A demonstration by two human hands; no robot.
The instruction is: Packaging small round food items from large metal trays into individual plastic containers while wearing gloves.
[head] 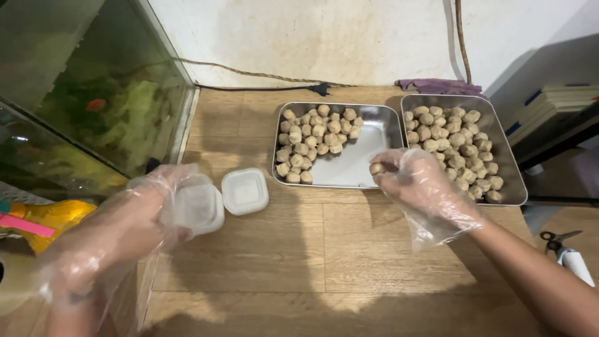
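Note:
Both my hands wear loose clear plastic gloves. My left hand grips a small square white plastic container at the left of the wooden table. A second small white container with its lid on sits just right of it. My right hand pinches one brown meatball over the bare part of the left steel tray. That tray holds several brown balls packed in its left half. The right steel tray is nearly full of the same brown balls.
A glass fish tank with green plants stands at the left edge. A black cable and a purple cloth lie along the back wall. Scissors lie off the table at right. A yellow packet sits at lower left.

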